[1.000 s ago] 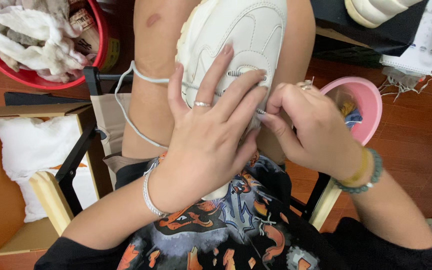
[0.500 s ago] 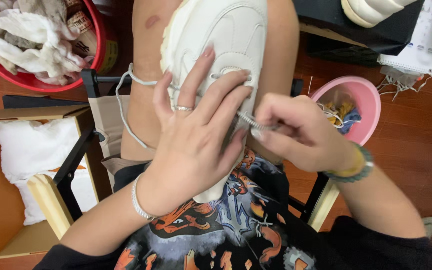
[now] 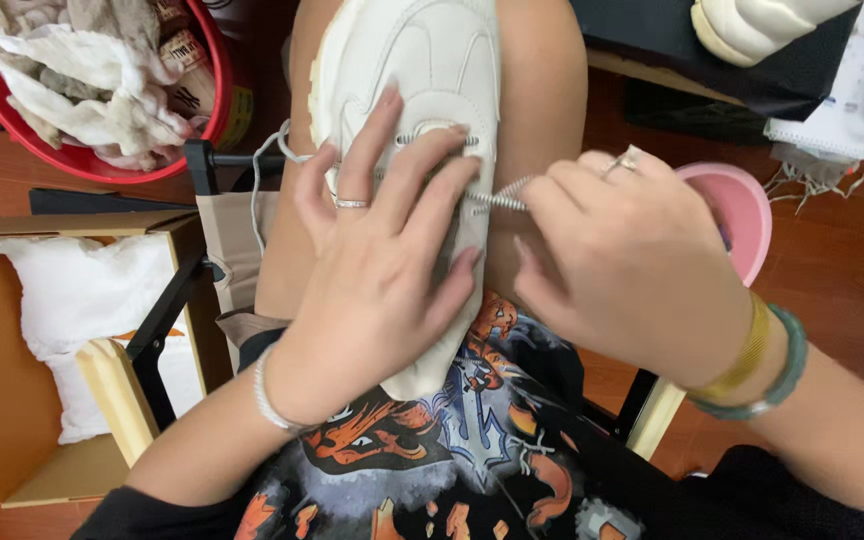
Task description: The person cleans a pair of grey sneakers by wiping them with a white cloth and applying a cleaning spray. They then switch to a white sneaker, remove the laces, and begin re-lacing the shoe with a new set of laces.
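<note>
Head view: cream sneaker (image 3: 422, 90) lies on the person's lap, toe away; left hand (image 3: 382, 270) spread flat over its upper, pinning it, gripping nothing; right hand (image 3: 632, 270) pinched shut on the white lace (image 3: 500, 198), drawn taut sideways; lacing looks partly done, loose end (image 3: 262, 170) hanging left; versus half a second ago, right hand has pulled further right, covering more of the pink bowl (image 3: 742, 215).

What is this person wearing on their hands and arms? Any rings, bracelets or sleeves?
The left hand has a thin silver ring on one finger and a silver bracelet at the wrist. The right hand wears a small ring, plus a gold bangle and a green bead bracelet. Both forearms are bare; dark sleeves begin near the elbows.
</note>
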